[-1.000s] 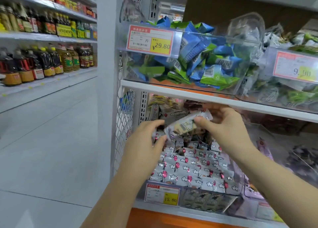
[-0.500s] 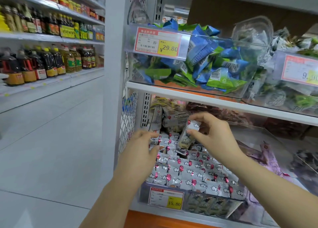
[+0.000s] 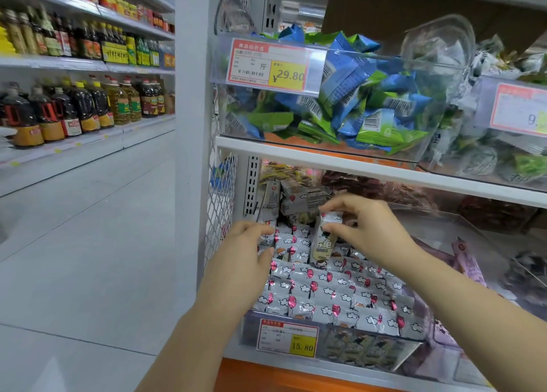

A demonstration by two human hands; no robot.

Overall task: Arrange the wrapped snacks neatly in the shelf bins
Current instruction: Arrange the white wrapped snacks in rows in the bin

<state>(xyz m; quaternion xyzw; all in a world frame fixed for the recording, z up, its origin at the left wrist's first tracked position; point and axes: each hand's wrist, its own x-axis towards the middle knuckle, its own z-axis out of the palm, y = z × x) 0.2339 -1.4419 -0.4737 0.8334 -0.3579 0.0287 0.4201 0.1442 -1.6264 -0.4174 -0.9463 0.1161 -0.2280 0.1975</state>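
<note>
Supermarket aisle, snack shelving (image 3: 355, 166). Curled fingers (image 3: 340, 232) of right hand (image 3: 373, 231) pinching top of upright wrapped snack (image 3: 322, 245), lower end among rowed packets (image 3: 325, 288) in lower shelf bin (image 3: 364, 347). Over packets at bin's left edge, left hand (image 3: 245, 255) bent, grip unclear. Above, blue-green packets (image 3: 370, 101) in upper bin (image 3: 384, 59).

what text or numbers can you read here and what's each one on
"¥29.80" and "斤": upper price tag, on the upper bin of blue and green snacks.
"15.80": lower price tag, on the lower bin.
"9.": right price tag, cut off by the frame edge.
"乐吧": snack pack pinched by the right hand.
Tags' small print and bottle labels: too blurred to read.
</note>
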